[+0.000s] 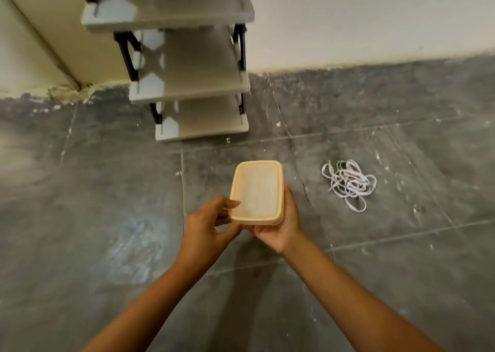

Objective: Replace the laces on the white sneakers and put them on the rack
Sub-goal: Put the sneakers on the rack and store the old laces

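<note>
From the head camera, you've got a small yellowish plastic box (255,190) with its lid on, held up over the floor in the middle of the frame. Your right hand (281,221) cups it from underneath and along its right side, fingers wrapped on the edge. Your left hand (211,223) is at the box's near left corner, thumb on top of the lid rim and fingers curled under, so both hands are clamped on the box.

The white laces (348,184) sit in a loose tangled pile on the gray tiled floor (107,217), right of center, near the box but not touching it.

The rack (192,83) stands against the wall (375,16) at top center, three shelves showing.
</note>
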{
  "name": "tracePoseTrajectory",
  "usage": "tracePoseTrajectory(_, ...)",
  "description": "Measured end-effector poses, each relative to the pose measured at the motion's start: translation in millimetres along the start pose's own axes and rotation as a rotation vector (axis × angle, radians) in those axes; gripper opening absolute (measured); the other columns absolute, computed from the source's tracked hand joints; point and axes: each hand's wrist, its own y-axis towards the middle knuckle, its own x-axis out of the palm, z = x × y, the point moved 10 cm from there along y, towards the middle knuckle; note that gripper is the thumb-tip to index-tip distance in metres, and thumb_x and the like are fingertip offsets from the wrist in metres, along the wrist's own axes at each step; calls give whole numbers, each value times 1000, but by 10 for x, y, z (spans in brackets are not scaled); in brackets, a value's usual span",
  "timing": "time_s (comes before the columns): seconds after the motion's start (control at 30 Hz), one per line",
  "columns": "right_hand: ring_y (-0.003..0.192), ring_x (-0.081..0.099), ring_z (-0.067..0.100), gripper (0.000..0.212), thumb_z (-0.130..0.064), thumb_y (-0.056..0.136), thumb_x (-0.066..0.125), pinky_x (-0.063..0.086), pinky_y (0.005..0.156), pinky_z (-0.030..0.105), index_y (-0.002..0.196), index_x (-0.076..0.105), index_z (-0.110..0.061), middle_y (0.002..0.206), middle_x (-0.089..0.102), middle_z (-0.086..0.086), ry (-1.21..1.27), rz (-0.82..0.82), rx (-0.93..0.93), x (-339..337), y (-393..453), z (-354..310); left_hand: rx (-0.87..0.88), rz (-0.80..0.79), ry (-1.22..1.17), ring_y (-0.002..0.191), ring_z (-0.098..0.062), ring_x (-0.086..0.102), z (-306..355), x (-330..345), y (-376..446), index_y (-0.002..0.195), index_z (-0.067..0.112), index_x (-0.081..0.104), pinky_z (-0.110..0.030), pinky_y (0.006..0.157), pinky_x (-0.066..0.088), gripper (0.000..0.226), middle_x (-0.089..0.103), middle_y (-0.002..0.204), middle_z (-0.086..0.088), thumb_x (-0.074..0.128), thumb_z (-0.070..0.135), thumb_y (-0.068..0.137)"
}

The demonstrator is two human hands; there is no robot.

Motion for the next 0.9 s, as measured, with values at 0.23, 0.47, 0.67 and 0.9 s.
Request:
tracePoseTrajectory(0.23,68,70,21,68,-68,90,22,54,51,27,108,63,-17,85,73,7,-92,40,-37,-253,16,53,78,-202,328,130,-15,40,142,391,-16,125,29,54,-34,102,39,69,41,143,3,60,69,69)
tracePoseTrajectory(0.47,91,68,20,69,-69,89,23,54,80,34,114,60,-17,97,72,5,-231,84,-42,-341,6,121,128,-258,589,105,-19,60,379,612,36,133,26,46,-32,80,48,61,55,129,5,56,59,82)
tracePoseTrajectory(0.67,79,71,16,67,-63,92,28,56,59,28,131,50,-14,100,70,7,-293,136,-96,-455,27,-13,34,-233,341,90,-26,67,350,504,74,124,14,56,-40,76,55,74,70,106,-10,36,58,68)
tracePoseTrajectory(0.9,84,68,14,53,-61,91,36,54,68,28,116,61,-21,102,71,4,-434,159,-117,-398,54,116,-98,-253,544,113,-28,54,283,488,419,149,22,16,-39,90,47,75,51,134,-8,57,34,87)
